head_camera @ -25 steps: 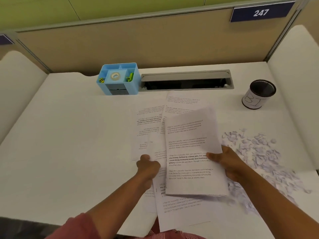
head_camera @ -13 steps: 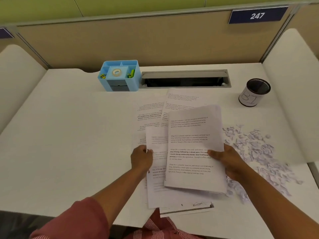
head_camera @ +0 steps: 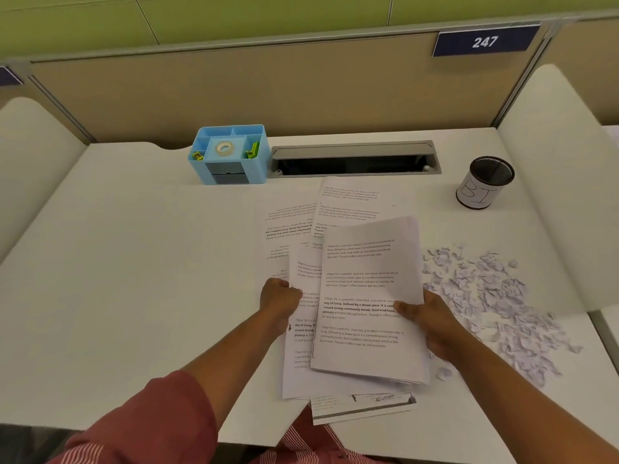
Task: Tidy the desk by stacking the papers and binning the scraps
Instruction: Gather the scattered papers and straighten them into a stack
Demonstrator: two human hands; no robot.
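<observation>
Stacking partway. Right hand (head_camera: 432, 324) grips a thin stack of white printed sheets (head_camera: 368, 296) above the white desk (head_camera: 134, 279); left hand (head_camera: 279, 296) pinches another printed sheet (head_camera: 301, 346). Loose pages (head_camera: 348, 199) remain. Torn white paper scraps (head_camera: 485, 296) untouched, well apart from the black mesh bin cup (head_camera: 485, 182).

Soft, even light falls from overhead, bright enough that the white desk (head_camera: 134, 262) looks nearly washed out, with no hard glare. Shadows are faint: a pale one under the blue organizer (head_camera: 231, 155), a thin one under the held stack of papers (head_camera: 368, 296). The wide lens bows the partition (head_camera: 268, 92) and bends the desk's edges outward. Printed text is soft and hard to read, perhaps from slight motion blur. The scraps (head_camera: 485, 303) smear together at the right.
</observation>
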